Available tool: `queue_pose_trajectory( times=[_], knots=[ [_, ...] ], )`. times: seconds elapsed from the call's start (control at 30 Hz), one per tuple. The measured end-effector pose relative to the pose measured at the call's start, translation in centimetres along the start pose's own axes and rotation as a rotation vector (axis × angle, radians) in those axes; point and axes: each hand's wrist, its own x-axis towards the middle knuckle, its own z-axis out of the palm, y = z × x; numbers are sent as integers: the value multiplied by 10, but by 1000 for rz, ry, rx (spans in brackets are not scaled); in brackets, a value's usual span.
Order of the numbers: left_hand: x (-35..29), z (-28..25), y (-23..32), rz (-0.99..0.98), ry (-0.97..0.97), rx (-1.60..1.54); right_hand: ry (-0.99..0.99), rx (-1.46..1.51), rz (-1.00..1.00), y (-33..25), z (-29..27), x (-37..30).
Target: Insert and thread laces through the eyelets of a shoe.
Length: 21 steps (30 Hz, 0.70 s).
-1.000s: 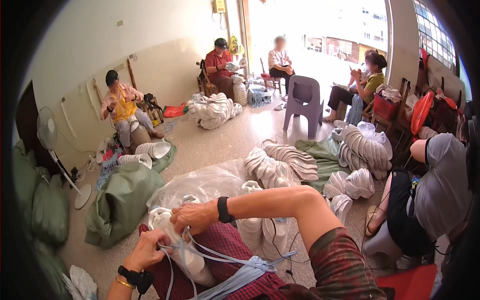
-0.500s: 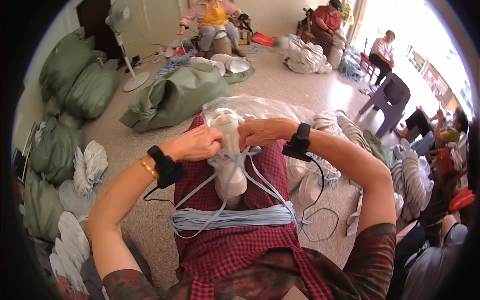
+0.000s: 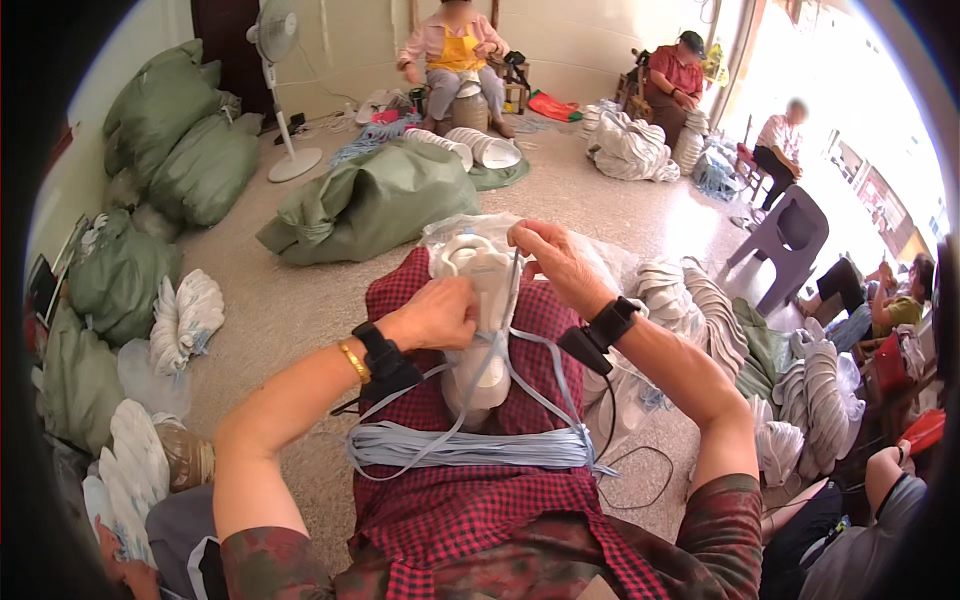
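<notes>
A white sneaker [image 3: 478, 385] rests between my knees on the red-and-black checked apron [image 3: 400, 290], its toe toward me. Pale blue shoelace [image 3: 540, 375] runs through its lower eyelets, with loops trailing to both sides. My right hand [image 3: 562, 262] is raised by the shoe's upper right side, fingers pinched on a strand of lace stretched upward. Against the shoe's left side my left hand [image 3: 445, 312] is closed; what its fingertips grip is hidden. A thick bundle of pale blue laces [image 3: 470, 445] lies across my lap.
Clear plastic and stacked white shoes [image 3: 700, 310] sit to the right. A green sack [image 3: 375, 200] lies ahead on the floor, with more green sacks [image 3: 200, 165] at left beside a standing fan [image 3: 278, 60]. A grey plastic chair [image 3: 785, 245] stands right. Several people sit around.
My right hand has moved up and right from the shoe's middle, drawing a lace strand taut. My left hand stays beside the shoe, slightly lower. The whole view has shifted a little.
</notes>
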Motion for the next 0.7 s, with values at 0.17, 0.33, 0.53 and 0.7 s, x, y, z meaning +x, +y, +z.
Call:
queue_pose_trajectory(
  times=[0.17,0.33,0.53,0.7],
  knots=[
    [-9,4,4,159,328,-92,-114,-470,-406,36,18,-13],
    [-3,-33,62,-11,200,-606,-77,-165,-122,28,16,-13],
    [3,10,36,-5,408,-266,293,-284,-216,29,32,-32],
    [6,15,41,-84,368,-83,307,-319,1,35,33,-32]
  ],
)
